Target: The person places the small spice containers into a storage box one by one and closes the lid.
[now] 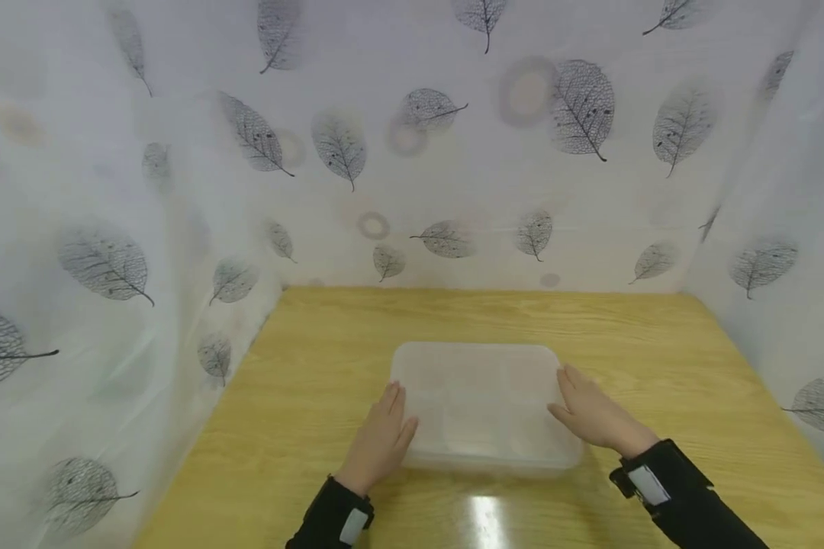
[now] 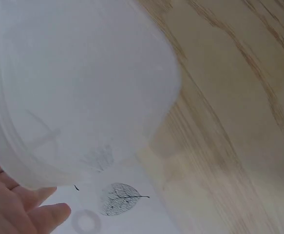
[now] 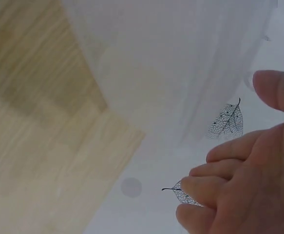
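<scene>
A translucent whitish plastic box (image 1: 484,404) with rounded corners lies between my two hands over the wooden table, and faint compartment outlines show through its top. My left hand (image 1: 378,442) is at the box's left side, fingers extended along the edge and thumb over the near-left rim. In the left wrist view, the fingers of that hand (image 2: 22,204) are right at the rim, partly hidden behind the box. On the other side, my right hand (image 1: 597,412) has its straight fingers at the right edge. The right wrist view shows its fingers and thumb (image 3: 249,170) spread apart beside the box wall.
The wooden tabletop (image 1: 329,320) extends around the box, with a bright light reflection near its front. White sheeting printed with grey leaves (image 1: 446,175) hangs behind and along both sides of the table. Black bands with light patches (image 1: 648,484) wrap both wrists.
</scene>
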Motion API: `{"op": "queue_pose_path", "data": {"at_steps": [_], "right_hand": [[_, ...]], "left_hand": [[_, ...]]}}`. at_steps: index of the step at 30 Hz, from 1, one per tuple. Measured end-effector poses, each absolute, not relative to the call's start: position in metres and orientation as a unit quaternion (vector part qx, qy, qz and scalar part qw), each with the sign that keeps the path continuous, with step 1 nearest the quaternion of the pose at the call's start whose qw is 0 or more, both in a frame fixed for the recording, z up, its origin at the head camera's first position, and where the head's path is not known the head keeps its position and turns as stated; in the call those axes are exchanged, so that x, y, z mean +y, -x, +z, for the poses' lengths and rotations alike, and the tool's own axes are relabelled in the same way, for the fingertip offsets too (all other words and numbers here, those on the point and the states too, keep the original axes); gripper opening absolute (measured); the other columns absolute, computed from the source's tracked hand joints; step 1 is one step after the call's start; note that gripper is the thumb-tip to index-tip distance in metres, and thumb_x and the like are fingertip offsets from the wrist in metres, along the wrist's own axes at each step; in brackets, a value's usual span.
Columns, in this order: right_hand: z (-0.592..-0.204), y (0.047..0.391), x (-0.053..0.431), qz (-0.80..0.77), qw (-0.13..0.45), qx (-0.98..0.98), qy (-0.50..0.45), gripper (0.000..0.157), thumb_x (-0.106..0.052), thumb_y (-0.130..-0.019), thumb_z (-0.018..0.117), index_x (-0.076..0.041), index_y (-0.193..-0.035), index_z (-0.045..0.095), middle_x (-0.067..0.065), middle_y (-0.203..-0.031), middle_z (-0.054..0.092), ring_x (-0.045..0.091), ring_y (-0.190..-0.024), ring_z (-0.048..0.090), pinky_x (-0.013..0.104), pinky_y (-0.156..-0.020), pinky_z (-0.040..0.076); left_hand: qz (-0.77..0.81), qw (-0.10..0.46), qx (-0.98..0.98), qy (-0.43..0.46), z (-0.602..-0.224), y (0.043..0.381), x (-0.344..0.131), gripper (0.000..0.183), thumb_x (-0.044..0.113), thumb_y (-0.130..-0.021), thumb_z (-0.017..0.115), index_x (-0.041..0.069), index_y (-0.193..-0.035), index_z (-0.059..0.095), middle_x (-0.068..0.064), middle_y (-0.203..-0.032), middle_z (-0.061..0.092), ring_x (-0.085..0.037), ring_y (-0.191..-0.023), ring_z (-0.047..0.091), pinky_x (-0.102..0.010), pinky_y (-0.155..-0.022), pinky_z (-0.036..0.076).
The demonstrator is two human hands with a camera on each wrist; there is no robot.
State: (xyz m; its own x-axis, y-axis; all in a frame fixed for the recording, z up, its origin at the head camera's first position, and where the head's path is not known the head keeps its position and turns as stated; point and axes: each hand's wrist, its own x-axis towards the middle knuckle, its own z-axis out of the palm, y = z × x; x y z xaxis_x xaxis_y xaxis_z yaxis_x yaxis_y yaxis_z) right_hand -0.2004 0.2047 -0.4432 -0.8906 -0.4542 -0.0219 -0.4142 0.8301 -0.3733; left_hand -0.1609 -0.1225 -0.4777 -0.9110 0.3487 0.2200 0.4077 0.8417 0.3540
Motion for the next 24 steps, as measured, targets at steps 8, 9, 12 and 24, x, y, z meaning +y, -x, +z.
{"op": "queue_pose_path", "data": {"at_steps": [8, 9, 12, 24], "right_hand": [[-0.47, 0.173, 0.203, -0.197, 0.028, 0.965, 0.173, 0.061, -0.019, -0.09, 0.047, 0.024, -0.125, 0.022, 0.041, -0.131, 0.017, 0.05, -0.121, 0.017, 0.062, -0.093, 0.016], [-0.472, 0.171, 0.202, -0.192, 0.021, 0.966, 0.171, 0.061, -0.019, -0.09, 0.047, 0.024, -0.125, 0.022, 0.041, -0.131, 0.017, 0.05, -0.121, 0.017, 0.062, -0.093, 0.017], [-0.473, 0.165, 0.199, -0.176, 0.008, 0.97, 0.165, 0.059, -0.019, -0.09, 0.047, 0.023, -0.125, 0.024, 0.039, -0.132, 0.019, 0.048, -0.122, 0.018, 0.061, -0.093, 0.018], [-0.474, 0.173, 0.198, -0.151, -0.029, 0.974, 0.169, 0.058, -0.022, -0.09, 0.048, 0.021, -0.125, 0.028, 0.037, -0.132, 0.022, 0.046, -0.122, 0.02, 0.06, -0.094, 0.019]], "left_hand": [[-0.202, 0.071, -0.963, 0.164, -0.489, 0.164, -0.131, 0.056, 0.03, -0.095, 0.035, -0.016, -0.127, 0.032, -0.03, -0.136, 0.025, -0.036, -0.126, 0.024, -0.045, -0.099, 0.026], [-0.196, 0.07, -0.965, 0.162, -0.491, 0.163, -0.131, 0.057, 0.03, -0.095, 0.036, -0.016, -0.127, 0.032, -0.029, -0.136, 0.025, -0.035, -0.126, 0.024, -0.045, -0.099, 0.026], [-0.184, 0.074, -0.967, 0.161, -0.492, 0.161, -0.13, 0.057, 0.032, -0.094, 0.037, -0.016, -0.126, 0.033, -0.029, -0.135, 0.027, -0.035, -0.125, 0.026, -0.045, -0.098, 0.027], [-0.161, 0.095, -0.968, 0.167, -0.493, 0.166, -0.13, 0.061, 0.034, -0.093, 0.039, -0.016, -0.126, 0.034, -0.03, -0.133, 0.031, -0.036, -0.123, 0.029, -0.044, -0.097, 0.03]]}}
